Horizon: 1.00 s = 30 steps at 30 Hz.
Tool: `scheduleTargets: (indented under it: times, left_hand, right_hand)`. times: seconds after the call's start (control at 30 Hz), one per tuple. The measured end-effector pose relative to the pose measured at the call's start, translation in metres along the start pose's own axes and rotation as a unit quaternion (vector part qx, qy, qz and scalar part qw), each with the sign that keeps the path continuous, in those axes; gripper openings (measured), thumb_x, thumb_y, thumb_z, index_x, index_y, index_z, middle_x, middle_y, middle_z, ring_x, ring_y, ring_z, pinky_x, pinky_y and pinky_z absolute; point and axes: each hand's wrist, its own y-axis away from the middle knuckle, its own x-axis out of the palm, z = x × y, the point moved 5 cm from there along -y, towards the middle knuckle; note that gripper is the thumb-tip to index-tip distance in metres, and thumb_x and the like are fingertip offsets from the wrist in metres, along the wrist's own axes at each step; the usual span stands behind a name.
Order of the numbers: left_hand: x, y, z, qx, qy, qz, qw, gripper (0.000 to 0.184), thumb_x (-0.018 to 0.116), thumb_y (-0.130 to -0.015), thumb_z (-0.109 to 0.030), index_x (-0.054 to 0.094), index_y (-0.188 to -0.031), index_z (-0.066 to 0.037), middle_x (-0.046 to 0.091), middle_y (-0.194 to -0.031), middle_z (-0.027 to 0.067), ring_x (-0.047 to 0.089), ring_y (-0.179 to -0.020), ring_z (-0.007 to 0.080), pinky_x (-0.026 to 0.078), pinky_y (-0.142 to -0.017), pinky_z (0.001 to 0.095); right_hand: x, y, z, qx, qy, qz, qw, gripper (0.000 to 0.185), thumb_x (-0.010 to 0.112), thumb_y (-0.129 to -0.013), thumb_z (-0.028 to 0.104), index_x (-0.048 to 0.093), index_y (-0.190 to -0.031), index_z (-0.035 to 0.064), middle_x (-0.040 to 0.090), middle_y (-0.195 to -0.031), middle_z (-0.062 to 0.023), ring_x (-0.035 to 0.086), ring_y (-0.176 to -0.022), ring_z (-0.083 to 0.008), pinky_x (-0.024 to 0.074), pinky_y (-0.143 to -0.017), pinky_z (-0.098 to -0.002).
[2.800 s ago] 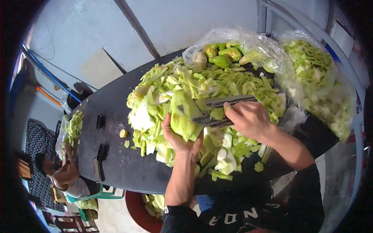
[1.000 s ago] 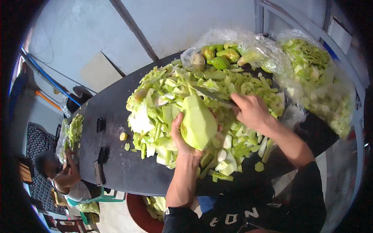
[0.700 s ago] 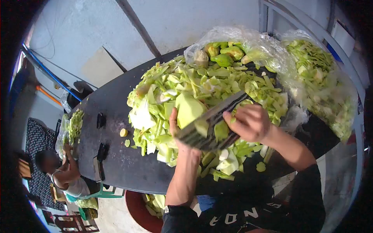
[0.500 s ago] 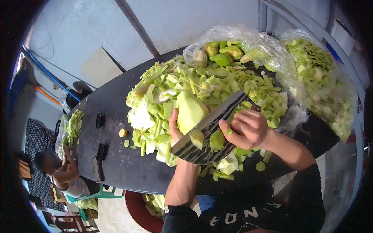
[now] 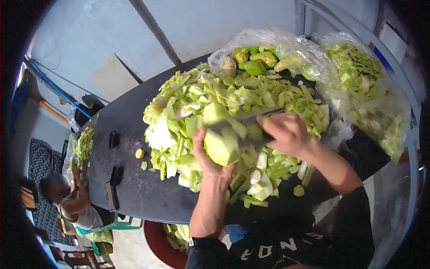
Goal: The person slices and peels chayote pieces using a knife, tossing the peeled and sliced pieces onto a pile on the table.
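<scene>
In my left hand (image 5: 209, 163) is a large, peeled, pale green fruit (image 5: 222, 148) that looks like a green papaya, its fingers wrapped round the lower side. My right hand (image 5: 289, 133) grips a broad knife (image 5: 257, 115), whose blade is smeared by motion and seen nearly edge-on at the upper right of the papaya. Slices of pale green flesh hang between blade and fruit. Under and around both hands spreads a big heap of green peelings and cut pieces (image 5: 179, 130). The knife's handle is hidden inside my right fist.
Whole green fruits (image 5: 254, 67) lie in clear plastic at the back of the dark table (image 5: 130, 179). A plastic bag of peelings (image 5: 363, 89) stands at right. Below the table edge is a red tub (image 5: 156, 242) holding pieces. Another person (image 5: 80, 201) sits at far left.
The knife has turned from its broad face showing to nearly edge-on and moved up, baring the papaya's lower part. My right hand has shifted slightly upward; my left still holds the fruit.
</scene>
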Motion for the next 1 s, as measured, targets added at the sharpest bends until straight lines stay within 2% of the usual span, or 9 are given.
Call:
scheduleTargets:
  times: [0.2, 0.27, 0.33, 0.43, 0.53, 0.6, 0.7, 0.77, 1.0]
  left_hand:
    - [0.009, 0.002, -0.001, -0.002, 0.0, 0.003, 1.0, 0.058, 0.049, -0.087, -0.049, 0.052, -0.13, -0.011, 0.06, -0.119, 0.0109, 0.061, -0.097, 0.0267, 0.053, -0.068, 0.047]
    - [0.019, 0.005, -0.003, 0.01, -0.008, 0.049, 0.999, 0.06, 0.05, -0.087, -0.049, 0.05, -0.132, -0.01, 0.059, -0.119, 0.0124, 0.062, -0.095, 0.0275, 0.054, -0.064, 0.0481]
    - [0.015, 0.007, 0.0, 0.002, 0.011, 0.023, 1.0, 0.063, 0.051, -0.086, -0.048, 0.048, -0.135, -0.008, 0.06, -0.118, 0.0146, 0.062, -0.093, 0.0294, 0.055, -0.062, 0.0476]
    - [0.013, 0.002, 0.003, -0.052, 0.014, 0.113, 0.992, 0.062, 0.054, -0.085, -0.049, 0.048, -0.133, -0.009, 0.059, -0.117, 0.0163, 0.061, -0.101, 0.035, 0.052, -0.081, 0.0529]
    - [0.008, -0.001, 0.003, -0.046, 0.172, -0.025, 0.984, 0.058, 0.049, -0.09, -0.048, 0.048, -0.132, -0.008, 0.059, -0.117, 0.0167, 0.058, -0.107, 0.0339, 0.05, -0.087, 0.0482]
    - [-0.005, -0.009, 0.002, -0.048, 0.161, 0.003, 0.986, 0.056, 0.045, -0.094, -0.047, 0.048, -0.132, -0.007, 0.058, -0.12, 0.0185, 0.057, -0.11, 0.0325, 0.048, -0.092, 0.0455]
    - [-0.007, -0.008, 0.002, -0.043, 0.147, 0.049, 0.987, 0.056, 0.045, -0.093, -0.049, 0.049, -0.131, -0.007, 0.057, -0.123, 0.0185, 0.057, -0.11, 0.0326, 0.047, -0.094, 0.0457]
    - [0.007, 0.005, -0.002, 0.019, -0.023, -0.115, 0.993, 0.056, 0.046, -0.093, -0.05, 0.053, -0.128, -0.007, 0.06, -0.119, 0.0161, 0.058, -0.107, 0.0312, 0.047, -0.094, 0.0445]
    - [0.003, -0.001, 0.006, -0.023, 0.095, 0.069, 0.993, 0.052, 0.047, -0.093, -0.051, 0.057, -0.121, -0.008, 0.065, -0.106, 0.0129, 0.062, -0.098, 0.0265, 0.052, -0.086, 0.0406]
  right_hand:
    - [0.002, 0.003, -0.004, 0.048, 0.031, 0.061, 0.997, 0.048, 0.07, -0.056, 0.002, 0.064, -0.104, -0.0022, 0.058, -0.071, -0.0099, 0.062, -0.061, -0.028, 0.0488, -0.051, -0.0386]
    - [-0.003, 0.0, -0.008, 0.015, 0.048, 0.03, 0.998, 0.018, 0.063, -0.072, 0.003, 0.06, -0.09, 0.0052, 0.059, -0.063, -0.0074, 0.063, -0.057, -0.0262, 0.0497, -0.047, -0.0375]
    - [0.002, 0.007, -0.023, 0.052, 0.031, 0.04, 0.997, 0.024, 0.063, -0.074, 0.003, 0.059, -0.097, 0.0043, 0.062, -0.068, -0.0111, 0.065, -0.061, -0.029, 0.0513, -0.051, -0.0393]
    - [0.009, 0.018, -0.045, 0.258, 0.068, 0.193, 0.944, 0.027, 0.063, -0.079, 0.006, 0.054, -0.104, 0.0035, 0.065, -0.078, -0.0167, 0.065, -0.07, -0.0364, 0.0528, -0.061, -0.0457]
    - [0.001, 0.002, -0.033, 0.23, 0.065, 0.145, 0.96, 0.021, 0.061, -0.08, 0.006, 0.054, -0.1, 0.0042, 0.065, -0.077, -0.0157, 0.065, -0.07, -0.036, 0.0525, -0.06, -0.0456]
    - [0.002, 0.004, -0.032, 0.227, 0.068, 0.127, 0.963, 0.019, 0.062, -0.077, 0.005, 0.054, -0.095, 0.0047, 0.064, -0.076, -0.0148, 0.064, -0.068, -0.0357, 0.0524, -0.058, -0.0443]
    - [0.001, 0.002, -0.006, 0.021, 0.073, -0.004, 0.997, 0.02, 0.065, -0.069, 0.006, 0.062, -0.089, 0.0033, 0.06, -0.067, -0.007, 0.064, -0.06, -0.023, 0.0509, -0.05, -0.0356]
    - [-0.007, -0.004, 0.018, -0.046, 0.079, -0.004, 0.996, 0.02, 0.065, -0.07, 0.006, 0.064, -0.09, 0.003, 0.057, -0.065, -0.0036, 0.061, -0.059, -0.019, 0.0493, -0.048, -0.0323]
    - [-0.009, -0.003, 0.046, -0.151, 0.11, -0.012, 0.982, 0.017, 0.063, -0.073, 0.009, 0.063, -0.089, 0.004, 0.048, -0.061, 0.002, 0.053, -0.053, -0.0119, 0.0431, -0.044, -0.0256]
